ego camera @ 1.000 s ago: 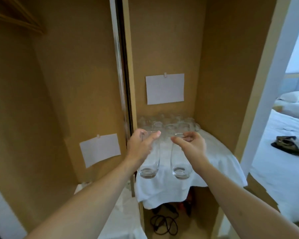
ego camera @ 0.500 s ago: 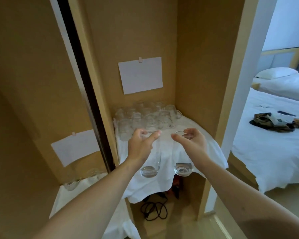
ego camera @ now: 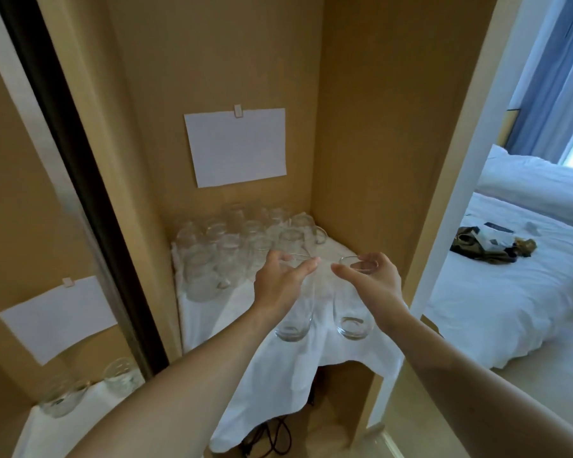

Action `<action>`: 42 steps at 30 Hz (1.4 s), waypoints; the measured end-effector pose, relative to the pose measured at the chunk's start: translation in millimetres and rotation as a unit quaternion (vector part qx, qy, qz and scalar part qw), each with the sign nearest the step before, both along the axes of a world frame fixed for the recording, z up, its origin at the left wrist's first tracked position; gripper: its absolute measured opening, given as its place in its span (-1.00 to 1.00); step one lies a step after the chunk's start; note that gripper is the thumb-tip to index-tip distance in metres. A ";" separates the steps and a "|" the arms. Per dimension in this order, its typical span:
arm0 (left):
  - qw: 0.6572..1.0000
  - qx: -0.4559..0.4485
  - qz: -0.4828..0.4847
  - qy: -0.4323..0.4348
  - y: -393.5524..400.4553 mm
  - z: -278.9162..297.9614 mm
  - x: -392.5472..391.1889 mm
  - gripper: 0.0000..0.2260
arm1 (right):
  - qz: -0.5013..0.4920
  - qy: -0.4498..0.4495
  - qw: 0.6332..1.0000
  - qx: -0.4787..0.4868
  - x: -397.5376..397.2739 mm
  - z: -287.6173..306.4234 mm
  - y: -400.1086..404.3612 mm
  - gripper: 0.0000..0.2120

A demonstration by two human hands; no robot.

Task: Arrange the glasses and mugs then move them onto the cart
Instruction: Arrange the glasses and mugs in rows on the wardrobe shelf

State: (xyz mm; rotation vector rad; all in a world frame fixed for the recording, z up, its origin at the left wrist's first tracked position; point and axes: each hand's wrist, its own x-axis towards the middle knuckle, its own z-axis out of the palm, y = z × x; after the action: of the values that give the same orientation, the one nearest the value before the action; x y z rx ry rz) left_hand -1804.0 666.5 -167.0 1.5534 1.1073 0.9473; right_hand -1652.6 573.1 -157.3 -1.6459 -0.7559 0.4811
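The left hand [ego camera: 280, 282] gripped a tall clear glass [ego camera: 295, 312] by its rim, thumb and fingers curled round the top, so that the glass hung down below the palm. The right hand [ego camera: 374, 280] held a second tall glass [ego camera: 352, 317] the same way, its rim pinched between thumb and fingers. The two glasses hung upright side by side, near each other but apart, in front of a shelf covered with a white cloth [ego camera: 278, 375] that draped over the front edge.

At the back of that shelf, in the corner of a tan wooden closet, stood a crowded cluster of clear glasses and mugs [ego camera: 242, 242], some with handles, packed close together. A blank sheet of paper [ego camera: 235, 147] was clipped to the back wall above them.

To the left, a mirrored door [ego camera: 30, 226] reflected another sheet of paper and a few glasses on a white cloth. Dark cables [ego camera: 271, 438] lay on the floor beneath the shelf. Through the opening on the right, a bed [ego camera: 509, 292] with white sheets showed, with a heap of dark clothing [ego camera: 486, 247] lying on it. No cart could be seen.
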 end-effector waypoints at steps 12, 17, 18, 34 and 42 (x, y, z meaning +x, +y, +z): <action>0.998 -0.037 -0.032 0.029 90.9 -29.3 52.5 -0.37 | -0.024 0.002 0.999 -0.035 47.6 -28.3 87.6 -0.29; 0.999 -0.049 -0.010 0.019 109.8 -45.5 71.3 -0.32 | -0.007 0.001 0.999 -0.053 73.5 -41.3 110.6 -0.27; 0.999 -0.050 -0.003 0.013 113.8 -48.0 74.9 -0.30 | -0.002 0.003 0.999 -0.053 79.8 -43.7 116.5 -0.27; 0.994 -0.026 0.103 -0.001 111.3 -90.8 104.3 -0.38 | 0.166 0.003 0.982 -0.095 133.0 -134.3 128.2 -0.05; 0.990 -0.036 0.137 0.006 108.6 -86.9 110.2 -0.39 | 0.246 0.043 0.959 -0.131 152.3 -146.6 122.0 -0.15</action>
State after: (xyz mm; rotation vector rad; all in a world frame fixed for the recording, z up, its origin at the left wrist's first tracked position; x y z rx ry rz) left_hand -1693.8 775.2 -253.9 1.3726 1.3730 1.0667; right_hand -1500.3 695.1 -303.9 -1.6591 -1.0773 1.0368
